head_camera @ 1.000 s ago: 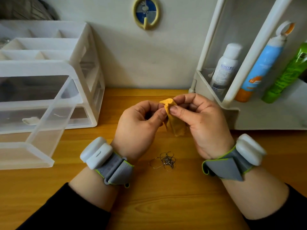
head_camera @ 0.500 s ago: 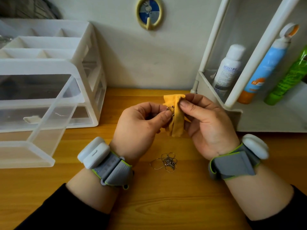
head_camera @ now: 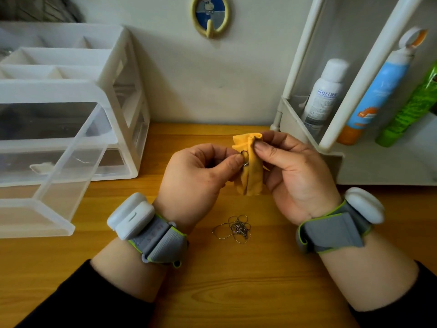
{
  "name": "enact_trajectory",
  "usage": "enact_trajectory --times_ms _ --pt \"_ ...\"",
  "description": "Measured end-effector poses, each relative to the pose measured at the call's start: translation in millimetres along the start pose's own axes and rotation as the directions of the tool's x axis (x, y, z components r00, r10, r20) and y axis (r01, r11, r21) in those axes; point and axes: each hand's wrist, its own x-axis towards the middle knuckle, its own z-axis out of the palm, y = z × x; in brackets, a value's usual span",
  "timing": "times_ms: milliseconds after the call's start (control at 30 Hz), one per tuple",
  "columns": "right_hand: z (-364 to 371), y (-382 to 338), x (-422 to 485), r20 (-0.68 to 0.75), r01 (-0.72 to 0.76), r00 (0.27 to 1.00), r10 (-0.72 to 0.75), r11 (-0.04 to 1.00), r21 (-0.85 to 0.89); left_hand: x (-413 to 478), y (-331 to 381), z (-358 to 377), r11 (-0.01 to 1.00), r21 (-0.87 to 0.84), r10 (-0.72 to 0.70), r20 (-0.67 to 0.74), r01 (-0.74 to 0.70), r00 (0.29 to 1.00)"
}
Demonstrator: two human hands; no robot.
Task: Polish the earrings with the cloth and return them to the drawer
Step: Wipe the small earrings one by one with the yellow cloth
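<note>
My left hand (head_camera: 198,171) pinches a small silver earring (head_camera: 244,158) between thumb and forefinger, held against a bunched yellow cloth (head_camera: 249,166). My right hand (head_camera: 293,171) grips that cloth at its top, thumb and forefinger pressed on it. Both hands hover above the wooden table (head_camera: 224,280). A tangle of silver earrings and fine chain (head_camera: 237,228) lies on the table between my wrists. At the left, the clear drawer (head_camera: 54,185) stands pulled out of the white organiser (head_camera: 118,102).
A white shelf rack (head_camera: 331,162) at the right holds a white spray bottle (head_camera: 324,95), a blue and orange sunscreen bottle (head_camera: 376,91) and a green bottle (head_camera: 409,110). A round yellow hook (head_camera: 210,15) hangs on the wall. Both wrists wear grey bands.
The hands have drawn slightly apart, and the earring in my left hand now shows beside the cloth. One second ago the cloth was pinched over it between both hands.
</note>
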Motion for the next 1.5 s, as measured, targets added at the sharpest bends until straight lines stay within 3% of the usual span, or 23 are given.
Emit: enact_trajectory --times_ms 67,233,433,567,767,1067,1367,1500 --pt "0.1 -0.5 -0.7 0.006 0.023 1.0 -0.023 1.0 -0.019 0.0 -0.4 -0.6 0.999 0.034 0.008 0.006 -0.008 1.0" --pt "0.3 1.6 -3.0 0.019 0.145 0.989 -0.145 0.948 -0.285 -0.7 -2.7 0.7 0.993 0.111 0.029 -0.01 -0.028 1.0" --pt "0.4 0.0 0.4 -0.038 -0.011 0.999 0.008 0.997 -0.081 -0.2 -2.5 0.6 0.999 0.046 0.007 0.016 -0.008 1.0" --pt "-0.8 -0.8 2.2 -0.033 -0.084 0.996 0.087 0.994 0.064 2.7 -3.7 -1.0 0.994 -0.098 -0.045 -0.01 0.044 0.999" --pt "3.0 5.1 -0.5 0.021 -0.035 0.999 0.034 0.999 0.034 3.7 -5.1 -1.8 0.961 -0.258 -0.099 -0.002 0.095 0.995" --pt "1.6 -0.7 -3.3 0.003 0.069 0.998 -0.07 0.977 -0.204 1.9 -2.1 -2.1 0.988 -0.149 -0.047 -0.045 0.04 0.998" --pt "3.0 -1.9 -1.3 -0.044 -0.039 0.998 0.038 0.999 -0.014 0.6 -3.2 -0.5 0.992 -0.112 -0.048 0.016 0.049 0.999" --pt "3.6 -3.1 -0.4 -0.039 -0.055 0.998 0.059 0.995 0.079 0.8 -4.4 0.8 0.992 -0.123 -0.037 -0.021 0.034 0.999"
